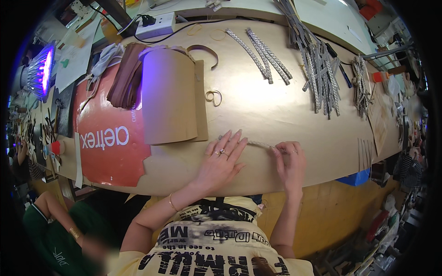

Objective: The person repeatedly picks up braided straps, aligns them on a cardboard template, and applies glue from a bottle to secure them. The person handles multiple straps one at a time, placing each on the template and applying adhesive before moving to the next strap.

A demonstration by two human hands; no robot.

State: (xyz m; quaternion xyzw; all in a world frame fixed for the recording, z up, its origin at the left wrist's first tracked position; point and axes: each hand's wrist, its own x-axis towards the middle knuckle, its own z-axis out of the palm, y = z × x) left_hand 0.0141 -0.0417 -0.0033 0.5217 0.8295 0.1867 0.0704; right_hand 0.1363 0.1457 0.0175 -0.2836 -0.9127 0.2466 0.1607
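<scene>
A thin, silvery braided strap lies near the front of the brown-covered table. My left hand, with rings on it, rests on the strap's left part with its fingers stretched out flat, covering that end. My right hand pinches the strap's right part between thumb and fingers. Beyond my hands are several similar braided straps and a large bundle of grey and silver strips.
A curved brown board and a stack of brown strips stand on a red sheet at left. A glowing lamp and a power strip are farther left. A person in green sits at lower left.
</scene>
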